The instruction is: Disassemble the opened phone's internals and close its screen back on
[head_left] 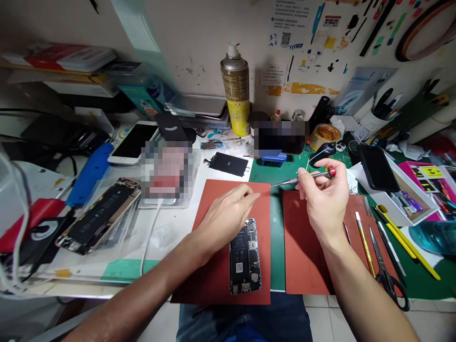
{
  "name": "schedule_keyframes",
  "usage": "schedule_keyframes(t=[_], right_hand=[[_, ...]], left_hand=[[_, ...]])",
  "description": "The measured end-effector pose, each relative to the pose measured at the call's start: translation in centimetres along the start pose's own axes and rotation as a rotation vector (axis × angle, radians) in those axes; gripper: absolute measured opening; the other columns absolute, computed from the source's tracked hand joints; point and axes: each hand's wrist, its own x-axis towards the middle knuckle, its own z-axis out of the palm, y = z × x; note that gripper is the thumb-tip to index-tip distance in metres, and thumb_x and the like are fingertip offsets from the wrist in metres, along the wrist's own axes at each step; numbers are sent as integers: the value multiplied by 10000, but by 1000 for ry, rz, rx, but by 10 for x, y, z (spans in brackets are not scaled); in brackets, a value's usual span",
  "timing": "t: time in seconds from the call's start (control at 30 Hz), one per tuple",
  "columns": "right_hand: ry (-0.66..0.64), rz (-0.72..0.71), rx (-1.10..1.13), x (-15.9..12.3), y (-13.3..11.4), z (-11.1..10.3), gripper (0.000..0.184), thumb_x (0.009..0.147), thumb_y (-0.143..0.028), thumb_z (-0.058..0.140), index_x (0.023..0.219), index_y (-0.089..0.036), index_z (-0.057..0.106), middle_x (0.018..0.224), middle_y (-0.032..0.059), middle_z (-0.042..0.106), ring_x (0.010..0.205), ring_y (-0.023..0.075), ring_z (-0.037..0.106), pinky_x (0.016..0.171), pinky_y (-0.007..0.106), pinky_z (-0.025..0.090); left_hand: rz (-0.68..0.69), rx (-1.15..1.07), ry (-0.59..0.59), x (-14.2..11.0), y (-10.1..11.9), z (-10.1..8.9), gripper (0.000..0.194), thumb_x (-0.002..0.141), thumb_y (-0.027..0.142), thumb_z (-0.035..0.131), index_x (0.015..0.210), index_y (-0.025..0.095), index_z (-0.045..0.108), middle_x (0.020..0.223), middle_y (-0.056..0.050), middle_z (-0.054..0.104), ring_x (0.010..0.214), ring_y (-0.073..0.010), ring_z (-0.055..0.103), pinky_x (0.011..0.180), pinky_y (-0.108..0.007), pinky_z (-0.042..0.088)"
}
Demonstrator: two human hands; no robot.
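My right hand (324,199) grips a small precision screwdriver (292,181) with a red end cap. Its thin tip points left, above the gap between two reddish-brown mats. My left hand (233,209) hovers over the top end of an opened phone (245,259), fingers drawn together; whatever they may pinch is hidden or too small to see. The phone lies upright on the left mat (213,289), its black battery and circuit board exposed. A detached black screen panel (228,164) lies on the white surface beyond that mat.
Scissors (386,280), a gold-handled tool (366,244) and yellow tools (409,242) lie at right. A spray can (235,90) stands by the wall. At left are another opened phone (99,216), a white phone (135,142) and a white cable (151,232).
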Motion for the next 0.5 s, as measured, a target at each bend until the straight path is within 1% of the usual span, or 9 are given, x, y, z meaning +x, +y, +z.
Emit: schedule_keyframes(t=[0.07, 0.13, 0.17, 0.23, 0.27, 0.3, 0.33, 0.4, 0.5], right_hand=[[-104, -67, -81, -5, -2, -1, 299, 920, -302, 767, 1087, -280, 520, 618, -96, 588, 503, 142, 574, 482, 258, 425], [-274, -191, -204, -13, -5, 0, 271, 934, -261, 746, 1102, -269, 533, 667, -83, 613, 490, 124, 561, 449, 247, 408], [-362, -275, -259, -18, -6, 1, 262, 940, -234, 732, 1113, -262, 537, 698, -76, 631, 492, 114, 563, 444, 241, 415], [-487, -447, -331, -27, -6, 5, 248, 953, -180, 701, 1126, -249, 537, 745, -71, 642, 510, 96, 580, 468, 226, 456], [-521, -519, -351, -31, -5, 7, 245, 959, -160, 688, 1132, -243, 535, 763, -71, 642, 524, 88, 591, 492, 221, 482], [-538, -574, -366, -35, -4, 9, 244, 966, -147, 680, 1140, -237, 534, 778, -71, 641, 536, 82, 600, 512, 217, 498], [-545, -612, -381, -38, -2, 11, 245, 972, -141, 677, 1151, -230, 535, 787, -70, 641, 546, 80, 607, 523, 215, 506], [-544, -654, -415, -41, 2, 14, 254, 981, -143, 680, 1176, -219, 536, 786, -70, 636, 553, 81, 612, 528, 219, 511], [-550, -678, -462, -42, 6, 17, 264, 979, -144, 689, 1185, -215, 540, 776, -72, 629, 561, 88, 615, 521, 225, 512]], left_hand=[[74, 31, 54, -23, -2, -9, 311, 1156, 265, 407, 1189, 208, 711, 1103, -59, 723, 949, -213, 701, 863, -372, 556], [183, 27, 81, -53, -2, -13, 238, 1147, 306, 484, 1209, 196, 686, 1136, -61, 753, 1017, -221, 724, 933, -392, 576], [240, 7, 75, -69, -2, -12, 263, 1134, 357, 533, 1277, 178, 662, 1203, -81, 763, 1122, -233, 727, 991, -389, 582], [373, 63, 64, -97, 0, -6, 549, 1093, 515, 582, 1450, 98, 576, 1420, -156, 713, 1420, -304, 610, 1179, -446, 517], [406, 104, 33, -108, 1, -1, 720, 1051, 620, 590, 1503, 62, 537, 1504, -181, 664, 1511, -330, 526, 1237, -464, 470], [426, 140, 15, -117, 2, 4, 805, 1025, 663, 600, 1530, 41, 514, 1562, -188, 620, 1559, -340, 467, 1274, -470, 430], [437, 166, 4, -123, 3, 8, 831, 1017, 671, 612, 1538, 32, 510, 1595, -185, 592, 1576, -342, 443, 1294, -472, 405], [438, 183, 8, -128, 4, 15, 771, 1038, 621, 628, 1528, 33, 530, 1615, -165, 576, 1565, -328, 464, 1298, -457, 401], [414, 171, 51, -128, 4, 19, 656, 1068, 539, 624, 1500, 48, 571, 1596, -142, 601, 1536, -313, 510, 1283, -446, 429]])
